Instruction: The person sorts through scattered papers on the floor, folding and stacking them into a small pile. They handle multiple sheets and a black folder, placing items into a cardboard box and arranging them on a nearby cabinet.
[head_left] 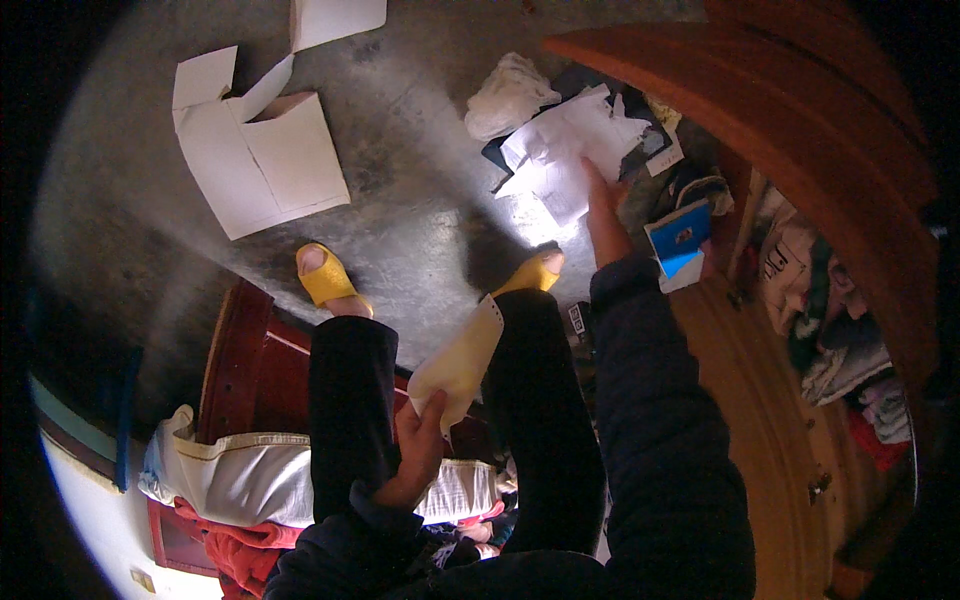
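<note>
My left hand (416,455) is closed on a cream sheet of paper (462,350) with a row of small holes along one end. The sheet slants up between my knees. My right hand (604,205) reaches out to the floor at the upper right. It grips the lower right edge of a white, torn and crumpled paper (550,150), with one finger on top and the other fingers partly hidden. Under that paper lie dark scraps, and a crumpled translucent plastic bag (510,97) sits beside it.
An unfolded white carton (265,165) lies at the upper left. A blue booklet (680,238) is right of my right wrist. Reddish-brown wooden furniture (780,100) curves along the right, with clothes (840,310) inside. My feet wear yellow slippers (325,280). Behind me is a bed with a white cover (250,475).
</note>
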